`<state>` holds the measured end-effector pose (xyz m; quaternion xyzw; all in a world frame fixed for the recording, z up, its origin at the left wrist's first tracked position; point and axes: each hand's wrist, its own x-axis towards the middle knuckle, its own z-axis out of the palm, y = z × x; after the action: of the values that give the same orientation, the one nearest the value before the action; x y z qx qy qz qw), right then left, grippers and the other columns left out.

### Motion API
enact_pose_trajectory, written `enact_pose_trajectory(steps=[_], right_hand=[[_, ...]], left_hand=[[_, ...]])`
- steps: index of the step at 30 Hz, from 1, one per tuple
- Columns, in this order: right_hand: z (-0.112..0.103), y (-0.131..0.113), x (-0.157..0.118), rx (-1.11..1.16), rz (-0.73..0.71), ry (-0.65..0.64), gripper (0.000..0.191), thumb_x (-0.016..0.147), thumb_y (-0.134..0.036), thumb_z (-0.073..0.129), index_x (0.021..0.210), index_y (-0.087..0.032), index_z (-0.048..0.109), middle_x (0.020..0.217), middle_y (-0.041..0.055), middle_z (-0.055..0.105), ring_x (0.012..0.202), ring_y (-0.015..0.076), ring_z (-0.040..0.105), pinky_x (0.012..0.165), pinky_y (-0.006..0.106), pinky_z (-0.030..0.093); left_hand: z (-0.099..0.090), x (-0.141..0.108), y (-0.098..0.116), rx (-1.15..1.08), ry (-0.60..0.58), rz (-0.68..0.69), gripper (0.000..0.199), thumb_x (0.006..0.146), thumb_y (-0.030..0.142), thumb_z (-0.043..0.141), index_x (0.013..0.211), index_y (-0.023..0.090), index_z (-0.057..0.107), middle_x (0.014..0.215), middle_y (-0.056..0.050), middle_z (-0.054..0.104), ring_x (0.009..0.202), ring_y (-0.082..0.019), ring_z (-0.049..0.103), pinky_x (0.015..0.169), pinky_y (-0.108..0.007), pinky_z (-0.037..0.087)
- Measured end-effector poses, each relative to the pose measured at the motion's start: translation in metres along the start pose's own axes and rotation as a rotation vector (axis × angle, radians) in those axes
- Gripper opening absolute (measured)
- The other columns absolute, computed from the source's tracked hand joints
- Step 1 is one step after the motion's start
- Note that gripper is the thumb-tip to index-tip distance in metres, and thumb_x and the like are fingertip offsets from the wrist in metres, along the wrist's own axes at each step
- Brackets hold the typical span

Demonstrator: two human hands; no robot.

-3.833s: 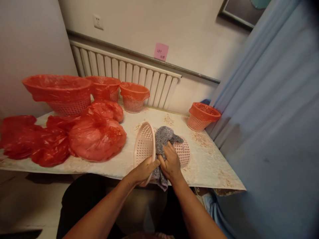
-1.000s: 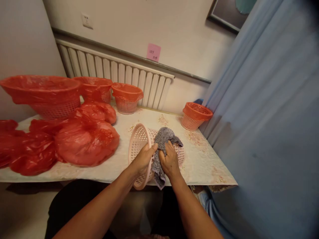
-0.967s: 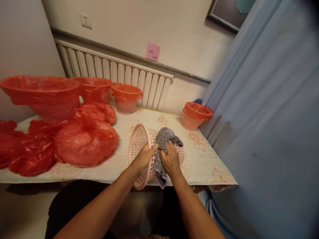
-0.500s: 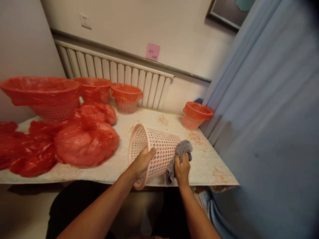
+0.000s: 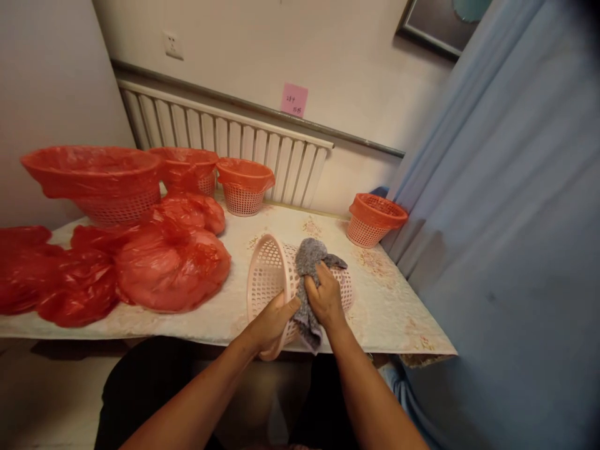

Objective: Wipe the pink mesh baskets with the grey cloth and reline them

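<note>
A pale pink perforated plastic basket [image 5: 267, 281] lies on its side near the front edge of the table, its mouth turned to the left. My left hand [image 5: 274, 322] grips its rim, the thumb outside and the fingers partly hidden. Bunched in my right hand [image 5: 325, 297] is a grey cloth [image 5: 309, 256], pressed against the side of the basket close to the rim. The cloth covers much of the basket's side, and one end hangs down below my hand.
Red-bagged baskets stand at the back left, among them a large one [image 5: 112, 194] and a small one [image 5: 244, 194]. Another lined basket [image 5: 372, 219] is by the blue curtain [image 5: 506, 237]. Bulging red plastic bags [image 5: 173, 269] lie on the left of the flowered tablecloth [image 5: 389, 312].
My right hand has moved the cloth leftward along the basket, from its base end to near the rim. My left hand still holds the rim. The view has shifted slightly.
</note>
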<state>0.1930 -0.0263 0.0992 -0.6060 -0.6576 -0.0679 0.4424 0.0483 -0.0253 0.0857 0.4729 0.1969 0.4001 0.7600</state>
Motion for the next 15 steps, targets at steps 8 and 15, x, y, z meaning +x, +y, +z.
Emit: enact_pose_trajectory(steps=[8,15], right_hand=[[-0.017,0.1,-0.012,-0.159,0.393,0.213,0.027,0.082,-0.033,0.036,0.078,-0.018,0.058,0.08,0.008,0.061,0.084,0.0236,0.054,0.081,0.037,0.042],[0.003,0.046,-0.058,-0.08,0.19,0.202,0.027,0.085,-0.028,0.041,0.101,-0.016,0.061,0.11,0.0121,0.061,0.116,0.0274,0.047,0.101,0.046,0.035]], left_hand=[[-0.003,-0.004,-0.004,0.015,-0.102,-0.026,0.049,0.079,0.044,0.065,0.117,0.015,0.059,0.114,-0.013,0.067,0.114,-0.029,0.057,0.103,-0.046,0.037],[-0.007,-0.002,0.002,0.057,-0.152,-0.062,0.06,0.074,0.049,0.068,0.12,0.012,0.057,0.113,-0.014,0.067,0.112,-0.03,0.057,0.101,-0.047,0.038]])
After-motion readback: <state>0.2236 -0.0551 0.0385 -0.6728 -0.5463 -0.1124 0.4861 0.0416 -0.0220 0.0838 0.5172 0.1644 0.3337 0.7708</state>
